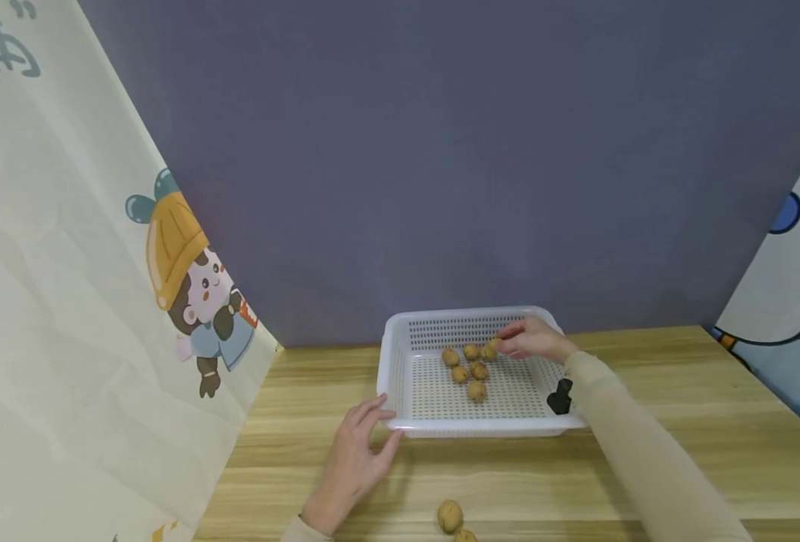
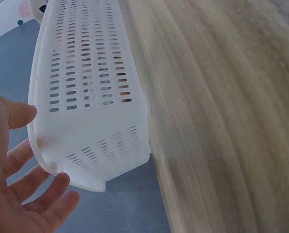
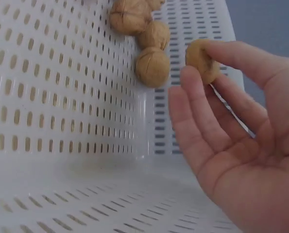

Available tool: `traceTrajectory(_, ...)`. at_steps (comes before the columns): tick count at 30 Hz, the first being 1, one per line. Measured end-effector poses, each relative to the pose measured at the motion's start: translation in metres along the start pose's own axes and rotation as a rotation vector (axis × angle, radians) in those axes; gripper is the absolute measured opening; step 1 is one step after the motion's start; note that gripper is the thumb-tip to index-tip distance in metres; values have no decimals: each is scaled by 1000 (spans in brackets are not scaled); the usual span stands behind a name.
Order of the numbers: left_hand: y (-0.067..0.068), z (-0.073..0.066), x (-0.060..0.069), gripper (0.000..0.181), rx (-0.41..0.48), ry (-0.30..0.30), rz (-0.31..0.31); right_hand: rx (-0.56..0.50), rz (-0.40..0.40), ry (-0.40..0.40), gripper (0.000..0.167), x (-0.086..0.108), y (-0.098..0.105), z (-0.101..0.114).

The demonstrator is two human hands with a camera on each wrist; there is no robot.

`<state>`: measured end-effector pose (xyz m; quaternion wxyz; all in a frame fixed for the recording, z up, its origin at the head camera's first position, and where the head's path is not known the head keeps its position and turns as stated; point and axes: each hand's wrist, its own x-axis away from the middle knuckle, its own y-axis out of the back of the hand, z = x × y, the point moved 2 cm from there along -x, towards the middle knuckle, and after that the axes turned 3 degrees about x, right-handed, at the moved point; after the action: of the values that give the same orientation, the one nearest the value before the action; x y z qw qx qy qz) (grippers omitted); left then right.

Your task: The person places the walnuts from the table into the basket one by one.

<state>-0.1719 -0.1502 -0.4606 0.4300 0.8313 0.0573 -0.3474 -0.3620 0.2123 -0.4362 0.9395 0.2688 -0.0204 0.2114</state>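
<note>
My right hand (image 1: 533, 339) is over the back right part of a white perforated plastic basket (image 1: 488, 430). Between thumb and fingers it pinches a walnut (image 3: 201, 60), held just above the basket floor near the back wall. Several walnuts, one of them a front walnut (image 1: 477, 391), lie loose on the basket floor to the left of that hand. At the basket's front left corner is my left hand (image 1: 359, 455), its thumb and spread fingers touching the rim (image 2: 32, 131). It has nothing else in it.
In front of the basket, a walnut (image 1: 450, 516) and a second walnut (image 1: 466, 535) sit on the wooden table (image 1: 670, 391). A grey-blue wall (image 1: 467, 165) rises behind the basket. A small black device (image 1: 560, 397) shows beside my right sleeve.
</note>
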Motion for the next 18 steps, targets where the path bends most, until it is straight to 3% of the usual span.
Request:
traceTrajectory(6, 0, 0, 0, 29, -10, 3, 9, 93, 29, -58, 55, -4, -4, -7)
traceTrajectory(18, 1, -2, 0, 29, -6, 10, 4, 165, 49, -76, 49, -8, -15, -9)
